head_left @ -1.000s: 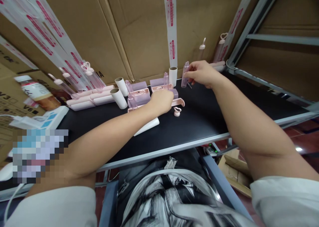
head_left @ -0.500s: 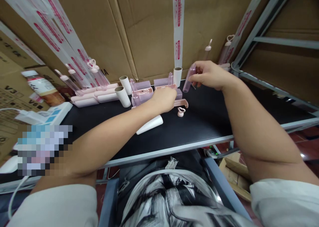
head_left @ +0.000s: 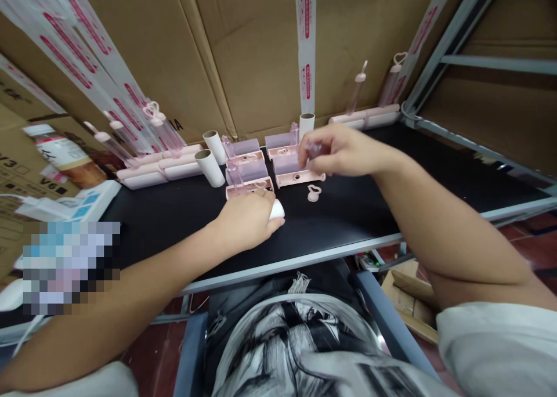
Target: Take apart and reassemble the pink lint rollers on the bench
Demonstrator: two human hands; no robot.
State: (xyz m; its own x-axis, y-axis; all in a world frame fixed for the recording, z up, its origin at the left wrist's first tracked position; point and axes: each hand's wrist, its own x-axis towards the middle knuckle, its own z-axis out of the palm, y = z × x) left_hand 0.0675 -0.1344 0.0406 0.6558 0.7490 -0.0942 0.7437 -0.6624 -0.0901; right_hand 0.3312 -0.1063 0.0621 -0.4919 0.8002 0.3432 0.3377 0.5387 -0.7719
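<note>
My left hand is closed around a white tube at the table's front middle; only the tube's right end shows. In my right hand is a translucent purple tube, tilted and partly covered by the fingers. Below that hand is a pink tray with a purple panel. Two similar pink trays with clear tubes standing in them are just beyond my left hand. A pale pink heart-loop cap lies on the black table between my hands.
White tubes stand behind the left trays, another behind the right ones. Pink units with upright clear tubes line the back left and back right. A drink bottle and power strip are at left.
My left hand has moved left and nearer, from the right tray to the white tube. My right hand has brought the purple tube left and over the right tray.
</note>
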